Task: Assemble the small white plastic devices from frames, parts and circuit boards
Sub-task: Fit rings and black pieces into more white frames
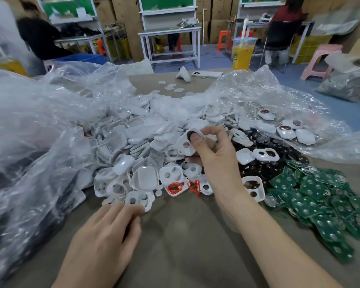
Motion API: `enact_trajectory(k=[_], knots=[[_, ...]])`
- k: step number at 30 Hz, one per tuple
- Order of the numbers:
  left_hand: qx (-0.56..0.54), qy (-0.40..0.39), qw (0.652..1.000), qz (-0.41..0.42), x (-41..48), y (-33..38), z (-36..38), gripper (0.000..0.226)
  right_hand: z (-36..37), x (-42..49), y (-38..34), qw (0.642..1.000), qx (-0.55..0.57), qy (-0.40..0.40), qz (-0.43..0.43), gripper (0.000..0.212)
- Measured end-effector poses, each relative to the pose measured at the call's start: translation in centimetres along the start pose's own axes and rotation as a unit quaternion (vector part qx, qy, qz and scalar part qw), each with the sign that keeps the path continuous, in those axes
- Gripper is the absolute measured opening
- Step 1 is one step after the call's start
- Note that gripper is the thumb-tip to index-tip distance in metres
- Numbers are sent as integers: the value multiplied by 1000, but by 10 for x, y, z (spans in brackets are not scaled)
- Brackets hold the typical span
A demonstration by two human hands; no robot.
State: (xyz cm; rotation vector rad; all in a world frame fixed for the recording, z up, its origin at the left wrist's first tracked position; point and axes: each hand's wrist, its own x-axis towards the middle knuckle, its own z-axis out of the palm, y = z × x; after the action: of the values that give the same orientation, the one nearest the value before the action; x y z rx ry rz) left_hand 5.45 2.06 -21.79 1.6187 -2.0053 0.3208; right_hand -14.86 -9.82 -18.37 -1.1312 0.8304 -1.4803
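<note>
Frame [185, 144]: white, with two round holes, held above the pile of white parts [133, 132] at mid-desk. The right hand [213, 151] pinches it; the thumb lies on its upper end beside a dark disc [190, 134], and the other fingers [215, 132] curl behind its far edge.

The left hand [104, 235] rests low over the near desk [185, 235]. Its fingertips lie close together at the near edge of the pile, next to a loose frame [138, 198]. Motion blur hides whether they grip anything.

Two frames with red rings [175, 188] lie at the front of the pile, just left of the right wrist. Black parts [258, 169] lie to the right of the right hand. Green circuit boards [320, 204] are heaped further right, towards the near right desk edge. Closed white devices [287, 133] sit on clear plastic sheet [279, 96] beyond the black parts. Bulky clear bags [29, 121] cover the left side of the desk.
</note>
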Motion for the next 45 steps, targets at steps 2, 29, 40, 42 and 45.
enact_trajectory(k=[2, 29, 40, 42, 45], knots=[[28, 0, 1000, 3, -2, -5, -3, 31, -3, -4, -1, 1000, -30, -3, 3, 9], [-720, -128, 629, -265, 111, 76, 53, 23, -64, -13, -12, 995, 53, 40, 75, 20], [-670, -124, 687, -253, 107, 71, 56, 12, -58, -10, -14, 987, 124, 18, 97, 23], [-638, -121, 721, -243, 105, 71, 56, 6, -56, -11, -16, 982, 156, 1, 102, 23], [-614, -108, 748, -229, 104, 73, 54, 5, -55, -13, -16, 985, 140, -6, 97, 19]])
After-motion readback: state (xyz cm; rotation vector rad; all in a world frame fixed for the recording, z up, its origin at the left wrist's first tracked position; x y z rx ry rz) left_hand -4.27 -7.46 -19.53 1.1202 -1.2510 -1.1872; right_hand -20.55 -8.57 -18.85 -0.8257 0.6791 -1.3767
